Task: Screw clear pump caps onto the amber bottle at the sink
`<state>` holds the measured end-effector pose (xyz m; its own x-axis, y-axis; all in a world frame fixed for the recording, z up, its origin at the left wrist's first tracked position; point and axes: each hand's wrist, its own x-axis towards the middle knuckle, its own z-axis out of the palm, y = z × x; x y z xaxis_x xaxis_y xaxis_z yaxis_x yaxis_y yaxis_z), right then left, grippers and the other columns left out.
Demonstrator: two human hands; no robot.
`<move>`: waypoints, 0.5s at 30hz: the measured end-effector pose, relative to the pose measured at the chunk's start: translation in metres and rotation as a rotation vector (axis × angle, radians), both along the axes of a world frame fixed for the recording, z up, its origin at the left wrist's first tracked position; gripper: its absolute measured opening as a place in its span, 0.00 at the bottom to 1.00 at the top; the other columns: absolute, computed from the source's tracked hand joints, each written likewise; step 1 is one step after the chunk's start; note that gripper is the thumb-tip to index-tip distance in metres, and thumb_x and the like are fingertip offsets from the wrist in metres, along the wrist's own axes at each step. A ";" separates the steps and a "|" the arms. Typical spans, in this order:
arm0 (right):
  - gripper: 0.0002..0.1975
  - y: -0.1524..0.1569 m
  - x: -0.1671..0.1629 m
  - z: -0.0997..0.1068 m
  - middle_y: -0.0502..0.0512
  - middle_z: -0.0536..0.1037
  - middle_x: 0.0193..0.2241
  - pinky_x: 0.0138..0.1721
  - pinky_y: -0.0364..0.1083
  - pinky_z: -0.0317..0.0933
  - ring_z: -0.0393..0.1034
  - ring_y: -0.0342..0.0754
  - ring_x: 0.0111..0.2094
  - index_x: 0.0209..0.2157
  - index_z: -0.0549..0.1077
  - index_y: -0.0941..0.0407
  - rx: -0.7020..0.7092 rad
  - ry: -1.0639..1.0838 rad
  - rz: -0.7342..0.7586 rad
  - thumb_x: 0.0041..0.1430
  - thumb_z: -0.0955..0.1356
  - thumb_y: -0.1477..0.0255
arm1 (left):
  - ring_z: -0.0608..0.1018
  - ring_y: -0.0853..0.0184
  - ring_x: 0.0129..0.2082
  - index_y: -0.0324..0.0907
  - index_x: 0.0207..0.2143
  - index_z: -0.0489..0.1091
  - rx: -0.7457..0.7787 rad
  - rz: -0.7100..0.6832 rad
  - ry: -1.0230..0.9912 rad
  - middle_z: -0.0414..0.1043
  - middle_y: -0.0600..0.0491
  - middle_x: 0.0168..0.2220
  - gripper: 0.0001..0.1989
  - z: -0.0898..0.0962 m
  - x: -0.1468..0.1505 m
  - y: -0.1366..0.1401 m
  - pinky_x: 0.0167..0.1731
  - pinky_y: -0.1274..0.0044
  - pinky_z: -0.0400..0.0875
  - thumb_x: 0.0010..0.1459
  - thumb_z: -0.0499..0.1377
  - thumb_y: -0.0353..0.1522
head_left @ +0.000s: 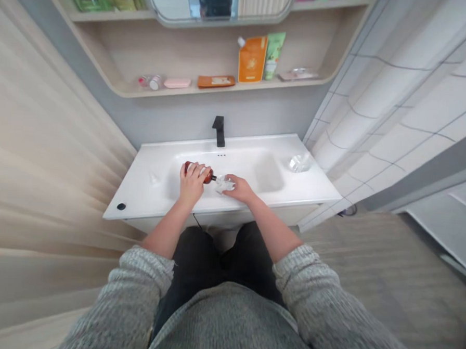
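Now, left hand [192,182]: its fingers are closed around a reddish-brown bottle [208,177], which is held tipped on its side above the white basin [270,171].
Right hand [240,188]: it grips a small clear container [225,184], also above the basin.
Bottle neck [213,178]: black, directed toward the container; whether they touch, I cannot tell.
Black round piece [121,206]: it lies at the counter's left front corner.
Faucet [219,131]: black, upright behind the basin.
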<state>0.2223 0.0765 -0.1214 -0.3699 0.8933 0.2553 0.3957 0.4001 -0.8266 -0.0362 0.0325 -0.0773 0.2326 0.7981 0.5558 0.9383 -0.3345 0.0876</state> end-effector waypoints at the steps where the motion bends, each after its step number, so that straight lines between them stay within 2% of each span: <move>1: 0.32 0.000 0.000 0.000 0.61 0.86 0.56 0.56 0.55 0.75 0.81 0.59 0.53 0.57 0.81 0.54 0.001 0.000 -0.004 0.49 0.83 0.67 | 0.69 0.48 0.76 0.52 0.71 0.75 0.001 0.000 0.005 0.77 0.44 0.70 0.28 0.000 0.000 0.000 0.80 0.45 0.45 0.74 0.52 0.27; 8: 0.32 -0.002 0.000 0.005 0.59 0.86 0.54 0.55 0.54 0.75 0.81 0.58 0.51 0.57 0.81 0.53 -0.013 0.006 -0.016 0.49 0.83 0.66 | 0.68 0.48 0.77 0.52 0.71 0.74 0.003 -0.022 0.016 0.77 0.43 0.70 0.30 0.003 -0.001 0.003 0.80 0.45 0.44 0.71 0.53 0.26; 15: 0.32 -0.001 0.001 0.005 0.57 0.87 0.51 0.51 0.52 0.74 0.80 0.56 0.47 0.56 0.81 0.53 -0.006 0.009 -0.046 0.48 0.83 0.64 | 0.68 0.48 0.77 0.52 0.72 0.73 -0.007 -0.053 0.033 0.77 0.43 0.70 0.31 0.013 0.001 0.007 0.81 0.45 0.43 0.70 0.54 0.26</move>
<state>0.2229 0.0756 -0.1163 -0.3264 0.9108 0.2529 0.4064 0.3767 -0.8324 -0.0353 0.0397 -0.0646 0.2924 0.7878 0.5421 0.9218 -0.3831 0.0596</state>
